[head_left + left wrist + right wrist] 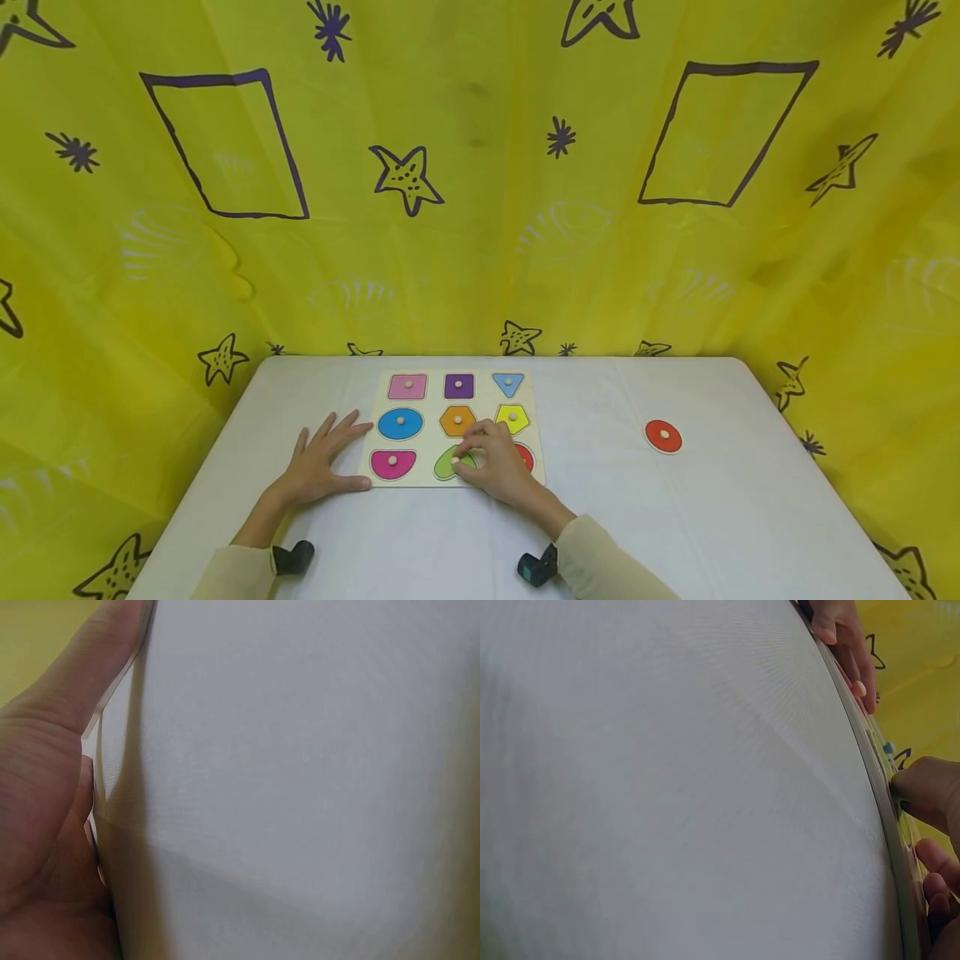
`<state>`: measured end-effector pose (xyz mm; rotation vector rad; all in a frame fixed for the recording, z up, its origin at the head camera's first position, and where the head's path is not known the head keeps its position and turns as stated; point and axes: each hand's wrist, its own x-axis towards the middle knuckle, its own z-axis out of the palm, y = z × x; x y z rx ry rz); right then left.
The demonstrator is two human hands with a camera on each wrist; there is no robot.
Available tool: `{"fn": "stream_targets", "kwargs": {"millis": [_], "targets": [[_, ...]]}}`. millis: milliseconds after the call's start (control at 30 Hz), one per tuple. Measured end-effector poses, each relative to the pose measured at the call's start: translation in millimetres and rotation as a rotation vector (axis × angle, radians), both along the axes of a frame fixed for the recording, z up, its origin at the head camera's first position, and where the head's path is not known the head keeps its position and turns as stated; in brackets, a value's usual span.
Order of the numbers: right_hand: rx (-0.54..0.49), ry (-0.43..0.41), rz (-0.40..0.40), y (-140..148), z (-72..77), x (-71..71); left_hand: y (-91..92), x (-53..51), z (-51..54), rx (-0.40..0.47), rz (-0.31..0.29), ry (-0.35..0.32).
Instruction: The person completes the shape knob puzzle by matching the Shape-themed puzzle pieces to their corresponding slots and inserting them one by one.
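Observation:
A pale wooden knob-puzzle board (pixel 428 477) lies on the white table with colored shape pieces on it. My right hand (pixel 498 468) pinches the small knob of a green rounded piece (pixel 444 465) in the front row; the hand hides part of that piece. Behind the hand, a red piece (pixel 527 457) shows only partly. With fingers spread, my left hand (pixel 318 465) touches the board's left edge, near the magenta half-round piece (pixel 393 469) and the blue oval (pixel 401 429). In the left wrist view, the left thumb (pixel 82 667) reaches along the board's edge.
A loose red round piece (pixel 663 443) with a knob lies on the table at the right. The board's farther rows hold pink, purple, light blue, orange and yellow pieces. A yellow patterned curtain (pixel 480 275) surrounds the white table (pixel 600 467).

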<state>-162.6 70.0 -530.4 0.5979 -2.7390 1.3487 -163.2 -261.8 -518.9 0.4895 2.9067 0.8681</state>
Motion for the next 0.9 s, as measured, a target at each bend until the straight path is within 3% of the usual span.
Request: {"fn": "stream_targets", "kwargs": {"millis": [167, 433, 700, 900], "targets": [[0.009, 0.009, 0.008, 1, 0.7, 0.4, -0.3, -1.3, -0.8, -0.006, 0.005, -0.012], [0.006, 0.023, 0.015, 1, 0.7, -0.1, -2.0, -0.2, -5.3, 0.037, -0.012, 0.043], [0.000, 0.035, 0.029, 2, 0.5, -2.0, -1.5, -1.0, -0.3, 0.010, 0.005, -0.007], [0.020, -0.005, 0.110, 11, 6.2, -5.1, -1.6, -0.6, -0.1, 0.000, 0.007, -0.012]]}}
